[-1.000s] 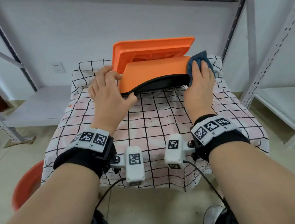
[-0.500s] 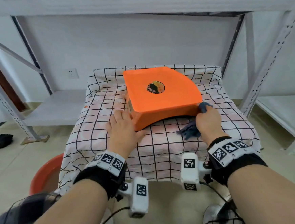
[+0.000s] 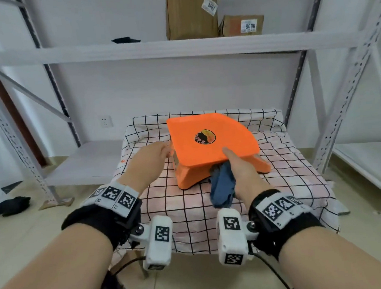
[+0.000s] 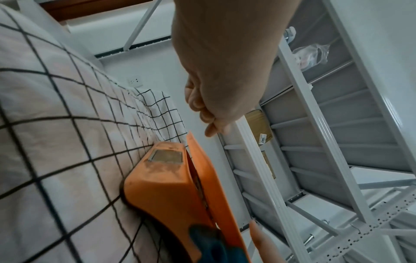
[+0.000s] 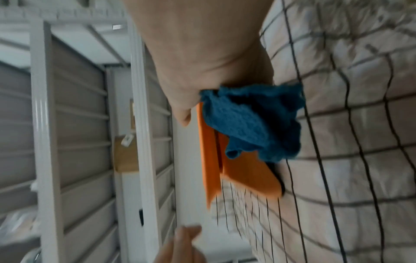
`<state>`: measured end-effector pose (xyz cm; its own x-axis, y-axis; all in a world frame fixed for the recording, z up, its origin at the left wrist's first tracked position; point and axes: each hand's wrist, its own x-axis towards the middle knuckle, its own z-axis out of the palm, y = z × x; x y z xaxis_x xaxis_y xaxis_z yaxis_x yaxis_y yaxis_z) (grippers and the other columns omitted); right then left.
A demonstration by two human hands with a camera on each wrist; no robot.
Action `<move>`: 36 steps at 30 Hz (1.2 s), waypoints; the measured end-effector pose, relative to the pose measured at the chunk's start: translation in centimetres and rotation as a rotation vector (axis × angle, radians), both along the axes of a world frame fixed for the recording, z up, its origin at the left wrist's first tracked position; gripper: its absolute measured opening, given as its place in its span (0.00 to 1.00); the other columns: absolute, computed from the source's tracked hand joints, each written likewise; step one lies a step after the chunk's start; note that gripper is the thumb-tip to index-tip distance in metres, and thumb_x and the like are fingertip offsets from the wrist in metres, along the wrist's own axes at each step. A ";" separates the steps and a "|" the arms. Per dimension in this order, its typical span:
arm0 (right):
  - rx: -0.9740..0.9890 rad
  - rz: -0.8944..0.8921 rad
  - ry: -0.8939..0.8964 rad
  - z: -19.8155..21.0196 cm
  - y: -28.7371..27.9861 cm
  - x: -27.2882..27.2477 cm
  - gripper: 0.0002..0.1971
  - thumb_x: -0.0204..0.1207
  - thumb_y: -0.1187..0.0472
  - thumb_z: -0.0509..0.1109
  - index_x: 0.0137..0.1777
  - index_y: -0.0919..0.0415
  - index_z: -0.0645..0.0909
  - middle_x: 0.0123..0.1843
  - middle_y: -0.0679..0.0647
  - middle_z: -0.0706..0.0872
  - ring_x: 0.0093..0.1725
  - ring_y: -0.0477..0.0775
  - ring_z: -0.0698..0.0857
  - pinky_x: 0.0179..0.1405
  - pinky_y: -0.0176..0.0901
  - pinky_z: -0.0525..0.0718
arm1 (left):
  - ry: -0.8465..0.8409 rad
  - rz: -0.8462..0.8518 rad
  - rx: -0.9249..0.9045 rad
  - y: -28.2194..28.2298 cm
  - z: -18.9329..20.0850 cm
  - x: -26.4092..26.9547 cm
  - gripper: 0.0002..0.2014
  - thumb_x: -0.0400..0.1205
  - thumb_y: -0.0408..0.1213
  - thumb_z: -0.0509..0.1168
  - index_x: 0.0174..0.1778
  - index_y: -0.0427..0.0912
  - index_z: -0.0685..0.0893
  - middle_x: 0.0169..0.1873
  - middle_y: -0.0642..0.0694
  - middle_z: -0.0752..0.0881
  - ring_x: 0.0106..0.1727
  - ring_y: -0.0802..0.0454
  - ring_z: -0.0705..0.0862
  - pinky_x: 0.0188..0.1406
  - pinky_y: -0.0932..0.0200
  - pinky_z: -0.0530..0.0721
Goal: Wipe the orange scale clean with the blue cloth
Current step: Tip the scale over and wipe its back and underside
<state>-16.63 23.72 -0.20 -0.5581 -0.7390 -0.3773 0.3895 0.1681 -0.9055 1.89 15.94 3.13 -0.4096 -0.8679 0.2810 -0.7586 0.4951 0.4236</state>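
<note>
The orange scale [image 3: 209,140] stands flat on the checked table cover [image 3: 279,183], its platter with a round dark logo facing up. My right hand [image 3: 239,170] grips the blue cloth [image 3: 222,185] at the platter's near edge, thumb on top and the cloth bunched underneath against the base. In the right wrist view the blue cloth [image 5: 252,124] hangs over the scale's [image 5: 243,169] edge. My left hand [image 3: 150,161] hovers just left of the scale, fingers loosely curled and holding nothing. The left wrist view shows the left hand [image 4: 216,110] above the scale [image 4: 166,188], apart from it.
A white metal shelf beam [image 3: 177,48] crosses above the table and carries two cardboard boxes [image 3: 190,12]. Rack uprights [image 3: 341,100] stand on both sides. A low shelf board [image 3: 83,162] lies to the left, and dark cloth [image 3: 9,205] lies on the floor.
The scale went from tipped on its edge to flat. My right hand brought the cloth from the scale's right side to the platter's near edge. My left hand lifted off the scale.
</note>
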 end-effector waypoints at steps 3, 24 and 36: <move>-0.036 -0.046 -0.067 -0.1 -1.8 1.8 0.21 0.69 0.53 0.78 0.57 0.65 0.80 0.49 0.62 0.86 0.44 0.61 0.85 0.43 0.52 0.86 | 0.031 0.034 0.008 -1.5 0.0 0.4 0.12 0.88 0.31 0.49 0.60 0.38 0.76 0.34 0.51 0.74 0.36 0.50 0.77 0.32 0.59 0.71; -0.161 0.147 0.089 5.0 -6.0 -7.1 0.03 0.71 0.66 0.65 0.43 0.61 0.75 0.32 0.58 0.79 0.28 0.55 0.79 0.24 0.38 0.80 | 0.254 0.064 -0.186 -10.6 -2.1 -0.9 0.38 0.74 0.64 0.44 0.69 0.45 0.79 0.69 0.41 0.74 0.72 0.42 0.70 0.74 0.45 0.65; 0.086 0.120 0.573 2.7 -8.5 -13.6 0.11 0.77 0.60 0.69 0.34 0.60 0.76 0.34 0.55 0.81 0.33 0.53 0.80 0.31 0.42 0.79 | -0.018 -0.103 -0.404 -7.4 -5.7 -4.2 0.26 0.73 0.65 0.51 0.52 0.57 0.89 0.65 0.50 0.79 0.70 0.47 0.67 0.69 0.42 0.59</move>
